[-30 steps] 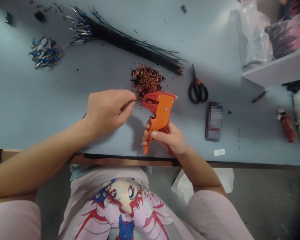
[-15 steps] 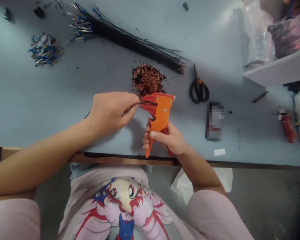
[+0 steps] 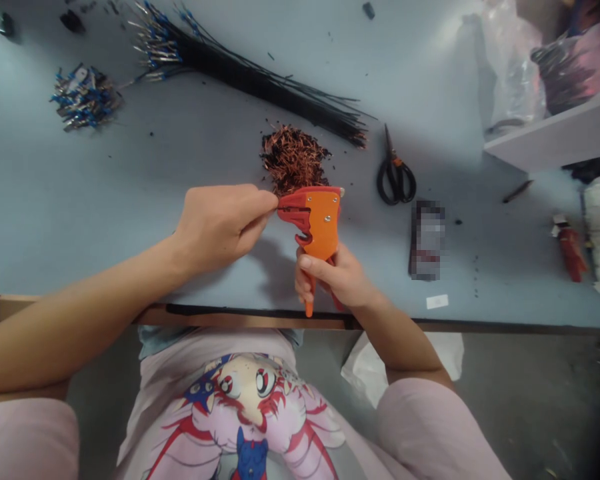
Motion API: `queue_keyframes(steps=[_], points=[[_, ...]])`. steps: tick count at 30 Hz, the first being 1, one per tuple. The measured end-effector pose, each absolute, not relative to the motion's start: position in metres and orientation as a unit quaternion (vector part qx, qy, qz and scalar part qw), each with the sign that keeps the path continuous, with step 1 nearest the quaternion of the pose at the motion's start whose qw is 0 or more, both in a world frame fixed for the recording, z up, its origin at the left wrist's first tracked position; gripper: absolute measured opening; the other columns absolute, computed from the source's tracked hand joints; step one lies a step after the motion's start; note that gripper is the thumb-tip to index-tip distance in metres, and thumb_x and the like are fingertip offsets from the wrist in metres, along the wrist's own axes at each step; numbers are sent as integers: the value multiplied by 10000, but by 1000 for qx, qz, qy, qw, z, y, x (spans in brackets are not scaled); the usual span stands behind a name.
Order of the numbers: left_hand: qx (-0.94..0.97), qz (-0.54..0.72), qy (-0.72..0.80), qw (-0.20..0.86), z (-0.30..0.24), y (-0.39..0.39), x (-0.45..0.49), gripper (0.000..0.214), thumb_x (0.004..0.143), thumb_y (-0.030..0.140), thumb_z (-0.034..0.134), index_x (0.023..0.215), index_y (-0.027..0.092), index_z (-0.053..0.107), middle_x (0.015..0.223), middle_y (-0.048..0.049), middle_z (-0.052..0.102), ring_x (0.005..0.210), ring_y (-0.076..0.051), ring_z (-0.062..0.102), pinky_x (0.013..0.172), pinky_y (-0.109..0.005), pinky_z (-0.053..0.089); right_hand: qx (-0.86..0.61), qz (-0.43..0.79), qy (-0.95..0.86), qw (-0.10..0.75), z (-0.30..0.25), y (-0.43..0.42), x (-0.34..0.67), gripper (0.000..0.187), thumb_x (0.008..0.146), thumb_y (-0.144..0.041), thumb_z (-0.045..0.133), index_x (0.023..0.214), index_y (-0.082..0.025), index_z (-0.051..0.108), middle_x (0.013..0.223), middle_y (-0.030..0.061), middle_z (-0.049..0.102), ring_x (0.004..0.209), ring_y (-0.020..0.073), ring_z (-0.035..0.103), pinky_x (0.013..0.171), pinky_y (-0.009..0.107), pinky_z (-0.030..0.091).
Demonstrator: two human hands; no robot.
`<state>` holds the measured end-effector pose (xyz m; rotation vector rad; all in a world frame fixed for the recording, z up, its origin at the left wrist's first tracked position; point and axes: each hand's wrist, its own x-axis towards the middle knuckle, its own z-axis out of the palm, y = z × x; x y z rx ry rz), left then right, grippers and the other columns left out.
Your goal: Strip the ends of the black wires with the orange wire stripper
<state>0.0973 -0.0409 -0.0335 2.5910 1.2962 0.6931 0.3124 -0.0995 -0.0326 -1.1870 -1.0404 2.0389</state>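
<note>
My left hand (image 3: 225, 223) is closed in a pinch at the mouth of an orange and red wire stripper (image 3: 323, 223). Between its fingertips is a thin black wire (image 3: 286, 209), mostly hidden by the hand, whose end lies in the red jaws. My right hand (image 3: 333, 277) wraps round the stripper's handles, which are squeezed close together. The tool stands upright, jaws pointing left. Just beyond the jaws lies a heap of copper strands and black insulation bits (image 3: 295, 160).
Farther back lies a bundle of black wires (image 3: 260, 87) with blue-sleeved terminals at its left end. A pile of blue terminals (image 3: 86, 98) is at left. To the right are black scissors (image 3: 397, 180), a pixelated dark object (image 3: 427, 240), and a red-handled tool (image 3: 570, 250).
My right hand has squeezed the stripper's handles closer together. The jaws have shifted slightly left, up against my left fingertips. The whole view has drifted a little.
</note>
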Motion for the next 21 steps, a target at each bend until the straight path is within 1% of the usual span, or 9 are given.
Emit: queue_keyframes(steps=[2,3,4,5,7,9,10,16,21], points=[[868,225,435,87,-33,-41,98,249,897,238,423,731,240,609,624,-7,600,595,-155,556,518,-312,275,-450,750,-390,288,-32,-99,313,424,851,-444,679,595,-181,467,436,-69,467,325,71,448,354,213,435],[866,223,438,89,-33,-41,98,251,898,241,423,731,240,611,627,-7,604,596,-156,557,518,-311,277,-448,749,-392,290,-32,-98,313,426,853,-445,677,594,-182,465,431,-71,458,320,68,437,355,213,432],[864,223,442,92,-33,-41,97,251,902,247,424,744,241,618,638,-6,613,603,-157,563,519,-308,282,-443,753,-393,288,-31,-97,314,406,845,-444,687,616,-177,484,453,-63,483,340,75,465,375,221,452],[861,227,446,95,-34,-40,97,247,906,255,427,767,243,630,658,-6,627,616,-158,574,523,-304,292,-437,759,-389,286,-31,-96,315,366,827,-442,709,668,-169,523,507,-44,537,392,96,528,413,238,489],[853,241,453,99,-35,-39,96,233,913,267,436,831,244,653,708,-5,660,646,-159,596,537,-295,323,-428,772,-370,290,-30,-95,317,341,771,-448,764,829,-161,588,672,4,642,560,156,652,526,299,567],[844,261,457,98,-35,-37,95,217,914,273,450,880,241,662,743,-4,682,656,-158,608,555,-290,352,-427,779,-345,303,-29,-94,320,408,736,-449,793,958,-167,599,805,36,679,696,201,696,627,361,600],[841,270,460,95,-35,-37,94,210,912,272,456,890,239,663,749,-2,687,651,-156,609,561,-290,363,-428,779,-337,311,-29,-93,321,416,737,-444,793,982,-170,599,830,40,679,719,207,697,655,378,604],[839,276,459,93,-33,-38,93,203,917,265,463,920,243,665,778,-5,706,649,-157,621,578,-294,394,-442,774,-330,310,-27,-95,322,354,761,-400,781,972,-173,609,834,39,670,723,209,694,703,415,605],[840,271,462,89,-35,-38,93,210,911,269,461,917,244,670,788,-8,706,670,-164,629,571,-291,386,-451,761,-351,308,-26,-96,319,360,750,-408,789,950,-175,602,812,35,666,709,200,688,686,397,607]])
